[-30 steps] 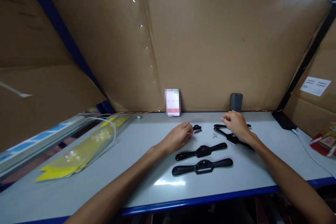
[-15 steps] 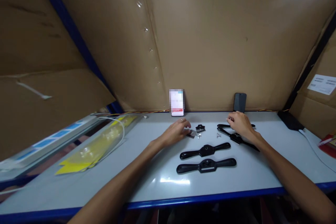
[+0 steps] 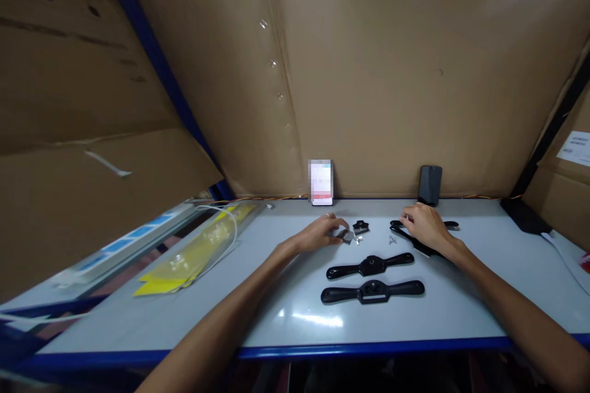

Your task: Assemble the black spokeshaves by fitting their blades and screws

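Observation:
My left hand is at the middle of the table, thumb and forefinger closed on a small flat metal blade. Just right of it lie a black cap piece and a small silver screw; another silver screw is further right. My right hand is pinched above two black spokeshave bodies, one at the back and one slanting under the wrist. Whatever its fingertips hold is too small to name. Nearer me rest a spokeshave body and another with an open slot.
A lit phone and a dark phone lean on the cardboard back wall. At left are a yellow sheet in clear plastic, a white cable and a power strip. A black box with a cable sits right.
The whole view has shifted, so everything appears slightly further right. My left fingers have closed further around the blade. My right hand remains over the back spokeshave bodies.

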A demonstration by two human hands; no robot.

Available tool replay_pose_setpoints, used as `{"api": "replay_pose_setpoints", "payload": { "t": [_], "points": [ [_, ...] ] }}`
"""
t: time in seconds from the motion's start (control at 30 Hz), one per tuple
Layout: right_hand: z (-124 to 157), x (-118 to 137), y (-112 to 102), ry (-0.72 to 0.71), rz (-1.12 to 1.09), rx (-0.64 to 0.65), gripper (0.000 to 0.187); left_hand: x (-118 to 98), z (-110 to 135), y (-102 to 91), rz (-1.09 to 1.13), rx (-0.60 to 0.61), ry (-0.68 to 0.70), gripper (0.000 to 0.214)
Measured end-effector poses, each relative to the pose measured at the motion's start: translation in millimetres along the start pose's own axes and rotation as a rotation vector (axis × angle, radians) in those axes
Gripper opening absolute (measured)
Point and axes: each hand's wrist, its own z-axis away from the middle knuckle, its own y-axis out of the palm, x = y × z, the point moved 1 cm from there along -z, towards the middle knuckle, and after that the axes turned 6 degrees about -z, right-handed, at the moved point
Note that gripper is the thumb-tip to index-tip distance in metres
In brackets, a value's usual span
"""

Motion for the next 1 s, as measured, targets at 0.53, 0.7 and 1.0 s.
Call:
{"api": "replay_pose_setpoints", "payload": {
  "t": [0.53,0.7,1.0],
  "points": [
    [8,16,2,-0.107,-0.1,0.034,0.019,-18,0,-0.5,0.15,-0.057,-0.079,0.023],
    [19,40,13,-0.173,-0.454,0.034,0.018,-62,3,5.7,0.33,-0.179,0.021,0.027],
    [26,58,23,-0.209,-0.749,0.116,0.012,-87,7,15.1,0.422,-0.12,0.09,0.024]
  ]
}}
